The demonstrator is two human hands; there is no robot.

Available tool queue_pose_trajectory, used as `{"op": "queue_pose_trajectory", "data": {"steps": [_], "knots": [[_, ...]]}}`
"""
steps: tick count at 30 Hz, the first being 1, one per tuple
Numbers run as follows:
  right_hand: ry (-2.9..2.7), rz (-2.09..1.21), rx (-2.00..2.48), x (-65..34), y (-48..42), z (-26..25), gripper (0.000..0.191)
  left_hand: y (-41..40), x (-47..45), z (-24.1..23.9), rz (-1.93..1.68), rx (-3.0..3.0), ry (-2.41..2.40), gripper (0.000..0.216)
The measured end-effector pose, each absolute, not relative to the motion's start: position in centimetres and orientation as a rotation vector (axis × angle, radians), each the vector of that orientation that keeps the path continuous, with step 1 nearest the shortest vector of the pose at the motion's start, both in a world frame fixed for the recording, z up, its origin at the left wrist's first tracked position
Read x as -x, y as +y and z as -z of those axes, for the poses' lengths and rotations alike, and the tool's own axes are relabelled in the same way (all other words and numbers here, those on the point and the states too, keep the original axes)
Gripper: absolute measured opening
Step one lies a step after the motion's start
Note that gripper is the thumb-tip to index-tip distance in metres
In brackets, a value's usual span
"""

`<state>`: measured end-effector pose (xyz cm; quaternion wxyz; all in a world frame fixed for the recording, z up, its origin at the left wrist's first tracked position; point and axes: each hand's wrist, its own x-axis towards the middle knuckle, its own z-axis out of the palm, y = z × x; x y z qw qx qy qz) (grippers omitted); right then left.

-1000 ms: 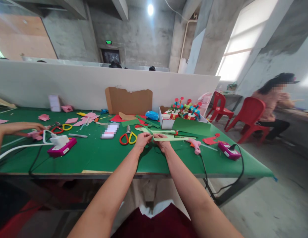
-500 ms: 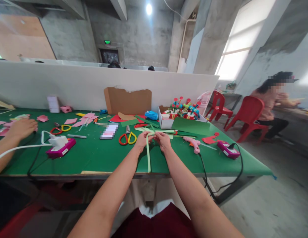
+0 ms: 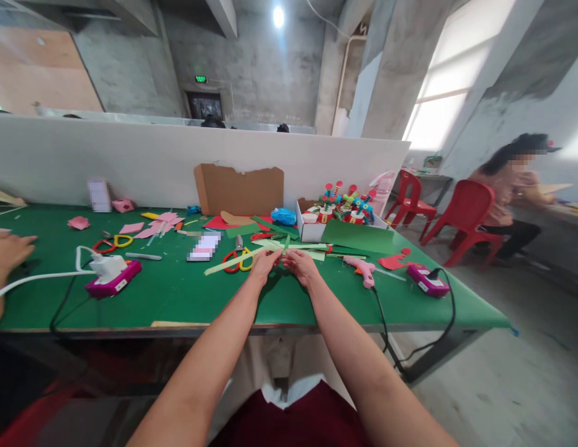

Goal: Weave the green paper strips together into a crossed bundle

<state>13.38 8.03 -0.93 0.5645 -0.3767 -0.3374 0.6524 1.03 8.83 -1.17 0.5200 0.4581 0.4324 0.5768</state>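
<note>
My left hand (image 3: 265, 264) is closed in a pinch on pale green paper strips, with one long strip (image 3: 226, 264) sticking out to the left over the scissors (image 3: 231, 259). Close beside it, my right hand (image 3: 300, 263) pinches the same strips where they meet. A darker green strip (image 3: 287, 242) points up between the fingers. Exactly how the strips cross is hidden by the fingertips. More pale green paper (image 3: 311, 249) lies just behind my hands.
A pink glue gun (image 3: 363, 271) and purple power strips (image 3: 428, 282) lie on the green table, with cords over its front edge. Behind stands a white box (image 3: 311, 232) of colourful paper figures. A phone (image 3: 203, 246) lies left. A co-worker's hand (image 3: 12, 251) is at far left.
The long pale strip that hung down toward the table's front edge now points left across the scissors. My hands stay nearly in place. The co-worker's hand at left has drawn back leftward.
</note>
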Motion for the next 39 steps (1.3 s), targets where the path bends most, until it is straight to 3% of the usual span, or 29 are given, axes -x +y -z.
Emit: {"op": "queue_pose_trajectory", "data": {"steps": [13,39], "knots": [[-0.816,-1.492,0.926,-13.43,8.22,1.39,0.014,8.75,-1.04,1.24,-1.373,-1.155,1.054,0.025],[-0.959,-1.380,0.894,-13.37,8.12,1.54,0.033,8.95,-1.01,1.80,-1.357,-1.118,1.048,0.030]]}}
